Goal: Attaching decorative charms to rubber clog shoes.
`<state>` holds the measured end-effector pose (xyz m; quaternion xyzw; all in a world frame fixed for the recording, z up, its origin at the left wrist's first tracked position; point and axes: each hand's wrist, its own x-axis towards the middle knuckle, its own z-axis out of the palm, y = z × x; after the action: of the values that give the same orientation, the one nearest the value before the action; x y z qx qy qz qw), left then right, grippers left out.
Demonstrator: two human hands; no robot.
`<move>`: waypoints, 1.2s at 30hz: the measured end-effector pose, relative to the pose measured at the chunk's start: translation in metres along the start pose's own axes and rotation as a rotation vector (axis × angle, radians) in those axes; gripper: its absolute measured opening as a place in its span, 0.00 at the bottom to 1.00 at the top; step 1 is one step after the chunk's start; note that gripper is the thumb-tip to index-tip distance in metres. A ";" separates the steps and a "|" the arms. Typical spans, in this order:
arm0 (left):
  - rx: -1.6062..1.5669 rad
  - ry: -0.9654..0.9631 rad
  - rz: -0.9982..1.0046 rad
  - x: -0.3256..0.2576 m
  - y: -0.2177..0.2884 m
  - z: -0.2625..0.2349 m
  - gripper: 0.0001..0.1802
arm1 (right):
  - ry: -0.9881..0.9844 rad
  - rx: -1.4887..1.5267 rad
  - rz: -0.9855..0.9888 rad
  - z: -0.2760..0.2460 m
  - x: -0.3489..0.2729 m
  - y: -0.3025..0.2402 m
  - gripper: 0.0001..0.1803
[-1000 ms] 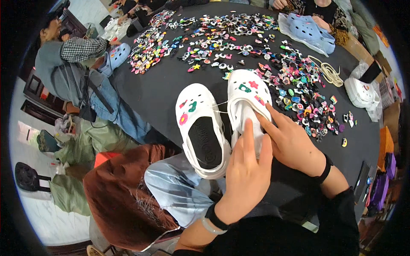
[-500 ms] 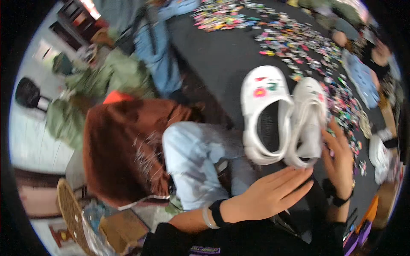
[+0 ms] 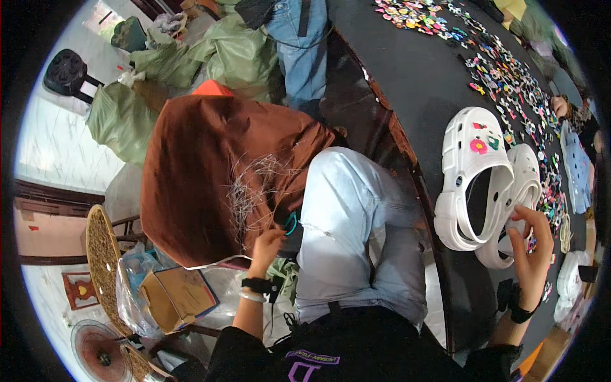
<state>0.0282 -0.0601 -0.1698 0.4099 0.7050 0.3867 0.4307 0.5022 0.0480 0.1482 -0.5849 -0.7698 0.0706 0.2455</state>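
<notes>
Two white clogs stand side by side on the dark table, toes pointing away from me. The left clog (image 3: 474,137) carries a pink flower charm, a green charm and a small red charm. Partly behind it is the right clog (image 3: 526,169). My right hand (image 3: 533,254) is at that clog's heel, thumb and fingers apart, fingertips touching or very close to its rim. Over a brown cloth (image 3: 191,165), my left hand (image 3: 268,247) is closed in a pinch; what it holds is too small to make out. A teal loop (image 3: 291,223) lies just beyond its fingertips.
Loose thin clear strands (image 3: 258,191) lie on the brown cloth, left of my knees. Many small colourful charms (image 3: 509,86) spread across the table's far and right side. A blue clog (image 3: 576,167) lies at the far right. An open cardboard box (image 3: 178,298) stands lower left.
My left hand has left the clogs and moved left to the brown cloth. The view has swung left, so the clogs sit further right. My right hand stays beside them.
</notes>
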 end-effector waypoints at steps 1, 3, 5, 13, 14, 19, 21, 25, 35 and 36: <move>0.252 -0.073 0.027 0.008 0.013 0.024 0.12 | -0.043 0.054 0.061 -0.001 -0.002 0.010 0.16; 0.521 0.008 0.204 0.018 -0.025 0.026 0.18 | -0.032 0.197 0.097 0.004 0.000 0.007 0.12; 0.670 0.048 0.385 0.033 -0.029 0.038 0.22 | -0.033 0.154 0.103 0.008 0.000 0.007 0.11; 0.868 0.266 0.212 0.065 -0.031 0.022 0.35 | -0.052 0.218 0.224 0.009 -0.005 0.008 0.10; 0.927 0.305 0.205 0.067 -0.035 0.012 0.36 | -0.054 0.221 0.218 0.009 -0.004 0.008 0.10; 0.759 0.285 0.145 0.071 -0.031 -0.011 0.36 | -0.084 0.197 0.215 0.006 -0.001 0.009 0.11; 0.641 0.328 0.290 0.068 -0.016 0.004 0.29 | -0.077 0.218 0.227 0.008 -0.005 0.017 0.11; 0.825 0.250 0.331 0.052 -0.016 0.016 0.18 | -0.075 0.272 0.256 0.007 -0.007 0.021 0.11; 1.259 -0.010 -0.084 0.059 -0.029 0.032 0.23 | -0.122 0.256 0.209 0.008 -0.004 0.022 0.11; 1.255 -0.019 -0.093 0.059 -0.021 0.031 0.23 | -0.115 0.284 0.209 0.009 -0.005 0.023 0.11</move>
<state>0.0343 -0.0085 -0.2158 0.5569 0.8109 -0.1234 0.1306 0.5188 0.0522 0.1295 -0.6161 -0.7000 0.2370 0.2725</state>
